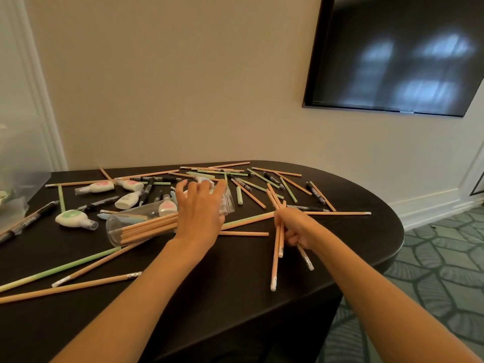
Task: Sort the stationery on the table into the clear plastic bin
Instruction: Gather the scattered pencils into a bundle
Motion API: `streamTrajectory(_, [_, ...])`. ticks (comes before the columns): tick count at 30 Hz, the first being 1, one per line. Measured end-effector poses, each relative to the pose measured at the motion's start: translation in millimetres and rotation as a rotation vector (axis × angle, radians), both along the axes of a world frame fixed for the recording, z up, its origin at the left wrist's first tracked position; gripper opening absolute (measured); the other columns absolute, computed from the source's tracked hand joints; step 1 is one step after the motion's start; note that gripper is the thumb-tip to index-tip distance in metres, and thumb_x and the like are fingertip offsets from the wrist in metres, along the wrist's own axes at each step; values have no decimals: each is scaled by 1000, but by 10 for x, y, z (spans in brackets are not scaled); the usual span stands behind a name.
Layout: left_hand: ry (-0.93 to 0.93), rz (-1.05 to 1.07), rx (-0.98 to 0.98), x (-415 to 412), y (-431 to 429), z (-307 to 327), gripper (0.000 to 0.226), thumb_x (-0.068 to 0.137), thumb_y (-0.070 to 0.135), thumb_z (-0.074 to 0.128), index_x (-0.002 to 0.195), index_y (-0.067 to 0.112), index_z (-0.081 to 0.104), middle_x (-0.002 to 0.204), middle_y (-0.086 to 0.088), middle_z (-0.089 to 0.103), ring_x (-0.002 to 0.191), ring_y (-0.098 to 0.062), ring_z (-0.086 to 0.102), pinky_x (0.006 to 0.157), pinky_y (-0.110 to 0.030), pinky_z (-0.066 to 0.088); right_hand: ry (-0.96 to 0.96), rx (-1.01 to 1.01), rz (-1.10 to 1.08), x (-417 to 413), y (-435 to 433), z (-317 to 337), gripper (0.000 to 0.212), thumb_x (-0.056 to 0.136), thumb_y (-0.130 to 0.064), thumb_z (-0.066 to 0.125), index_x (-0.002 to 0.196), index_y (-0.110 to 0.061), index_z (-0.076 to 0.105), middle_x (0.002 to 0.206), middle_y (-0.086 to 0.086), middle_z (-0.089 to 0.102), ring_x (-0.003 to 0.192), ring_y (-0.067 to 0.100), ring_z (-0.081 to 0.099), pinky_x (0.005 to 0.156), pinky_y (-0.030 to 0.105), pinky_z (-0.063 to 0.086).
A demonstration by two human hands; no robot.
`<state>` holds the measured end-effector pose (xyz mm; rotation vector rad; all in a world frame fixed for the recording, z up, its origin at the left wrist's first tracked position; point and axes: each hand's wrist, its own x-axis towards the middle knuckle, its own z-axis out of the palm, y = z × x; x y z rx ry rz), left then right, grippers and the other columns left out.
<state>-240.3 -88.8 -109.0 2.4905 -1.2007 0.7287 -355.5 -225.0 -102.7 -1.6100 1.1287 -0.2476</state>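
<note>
Fingers [290, 236] of the right hand [293, 226] are clamped round a small bundle of wooden pencils [277, 258], eraser ends pointing toward the person. The left hand [199, 209] lies over a clear tube [131, 227] that is tipped on its side, its fingers [197, 187] spread apart and pressing on it. More wooden pencils are packed inside the tube.

This looks like the gathering step: loose pencils are being collected by kind. The next move likely calls for carrying the bundle to a container without letting any pencil slide out of the fist.

A plain cream wall fills the background, with a large dark screen [392, 53] mounted at upper right. A dark table [235, 297] with a rounded end carries everything. Green patterned carpet [432, 271] shows beyond its right edge.

At the far left edge, touching the table, sits a hazy translucent shape that may be the clear plastic bin [18, 184]; its contents cannot be made out. Across the table lie many scattered pencils, wooden and pale green [61, 197], black pens [31, 218], and several white correction tape dispensers [72, 217].
</note>
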Motion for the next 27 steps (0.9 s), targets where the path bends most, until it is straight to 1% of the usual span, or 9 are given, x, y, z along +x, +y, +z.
streamTrajectory(4, [-18, 22, -45, 128, 60, 43, 65, 87, 34, 60, 142, 28, 25, 138, -1, 41, 130, -22, 32, 111, -41, 11, -314, 61, -13, 128, 85, 132, 21, 98, -20, 41, 81, -9, 47, 61, 2, 42, 37, 5, 34, 33, 13, 30])
streamTrajectory(7, [-17, 49, -69, 230, 163, 108, 67, 87, 34, 61, 143, 28, 25, 137, -1, 41, 130, -22, 32, 111, -41, 10, -470, -72, -14, 334, 265, 277, 23, 100, -23, 37, 83, -13, 48, 65, 4, 49, 54, 11, 49, 57, 23, 49])
streamTrajectory(9, [-14, 76, -69, 303, 238, 143, 67, 88, 33, 60, 143, 28, 23, 138, -1, 40, 131, -22, 31, 111, -40, 11, -645, -76, 16, 452, 380, 349, 23, 101, -21, 33, 87, -12, 48, 63, 4, 56, 59, 15, 57, 73, 32, 55])
streamTrajectory(13, [-30, 145, -76, 474, 401, 168, 65, 88, 32, 60, 142, 29, 24, 136, -1, 41, 129, -22, 34, 111, -40, 12, -915, -63, 176, 678, 592, 362, 14, 101, -15, 33, 95, -14, 46, 60, 2, 64, 72, 20, 68, 79, 34, 56])
streamTrajectory(15, [-27, 161, -87, 541, 454, 155, 64, 88, 30, 60, 141, 29, 25, 137, -1, 41, 129, -22, 33, 111, -40, 12, -911, -135, 226, 755, 681, 292, 14, 100, -14, 36, 94, -17, 48, 67, 1, 65, 77, 15, 69, 84, 31, 53])
streamTrajectory(19, [-8, 185, -123, 645, 521, 116, 65, 87, 30, 62, 142, 28, 26, 137, -3, 41, 130, -24, 32, 109, -41, 11, -829, -202, 328, 830, 828, 65, 16, 99, -12, 37, 95, -20, 51, 79, 2, 66, 83, 7, 67, 77, 16, 50])
streamTrajectory(23, [2, 190, -138, 686, 535, 82, 67, 86, 31, 63, 142, 27, 26, 137, -4, 42, 129, -25, 33, 109, -41, 12, -710, -203, 387, 860, 896, -206, 19, 98, -11, 40, 91, -21, 55, 104, 7, 65, 108, 12, 60, 97, 28, 44])
streamTrajectory(25, [6, 186, -143, 694, 533, 70, 66, 86, 33, 63, 142, 27, 27, 137, -4, 42, 130, -25, 33, 109, -42, 13, -643, -187, 406, 870, 912, -305, 17, 99, -12, 39, 96, -18, 55, 94, 1, 67, 107, 15, 61, 96, 28, 43])
streamTrajectory(27, [11, 183, -145, 699, 528, 61, 66, 86, 34, 63, 142, 28, 27, 138, -3, 41, 130, -24, 32, 109, -42, 12, -610, -151, 412, 862, 902, -331, 16, 99, -13, 38, 97, -18, 53, 84, -1, 67, 97, 13, 64, 89, 23, 46])
